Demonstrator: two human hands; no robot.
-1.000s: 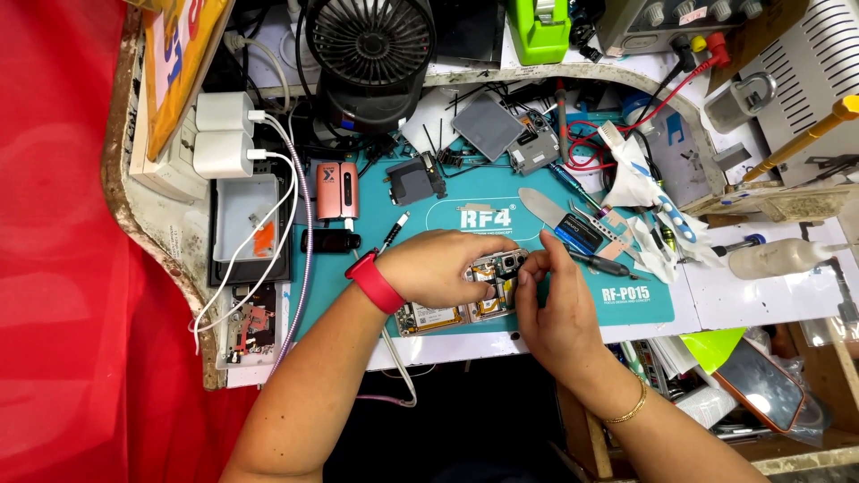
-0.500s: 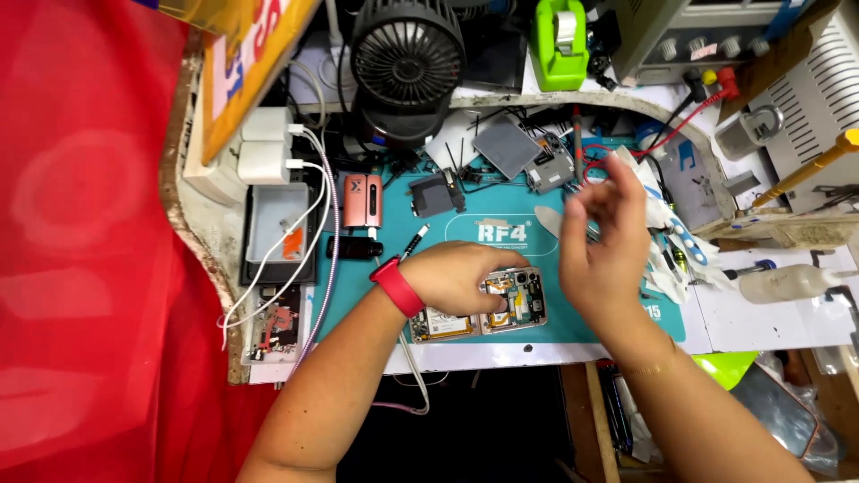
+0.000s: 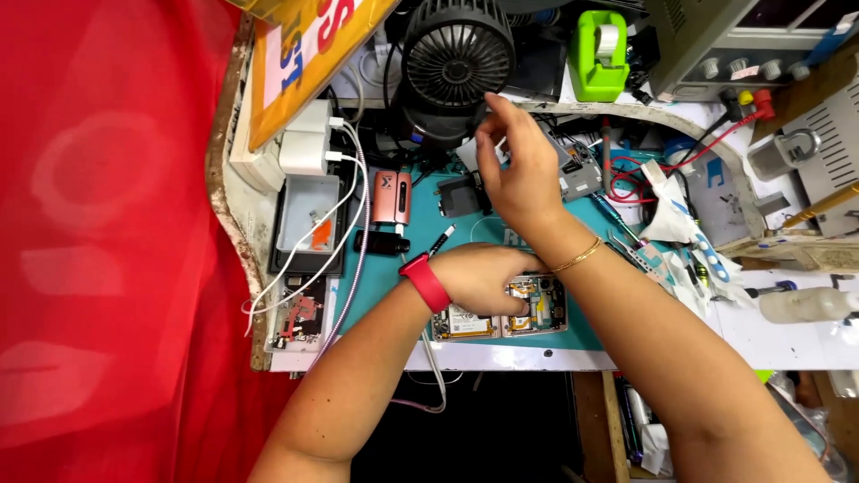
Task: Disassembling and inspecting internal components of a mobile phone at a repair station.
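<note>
An opened phone [image 3: 537,309] with its circuit boards exposed lies near the front edge of a teal work mat [image 3: 394,277]. My left hand [image 3: 488,275], with a red band on the wrist, rests on the phone's left part and holds it down, fingers curled over it. My right hand [image 3: 519,170], a thin gold bracelet on its wrist, is raised over the back of the mat. Its fingers are spread and its fingertips reach the base of a black desk fan [image 3: 456,58]. I see nothing in it; its palm faces away.
A pink device [image 3: 392,197] and a black stick lie on the mat's left. White chargers [image 3: 309,143] with cables sit beside a tray. A green tape dispenser [image 3: 598,54], tweezers [image 3: 631,250], red leads and crumpled tissue crowd the right. A red cloth [image 3: 107,241] fills the left.
My right hand has left the phone and risen toward the back, up to the fan. My left hand has stayed on the phone.
</note>
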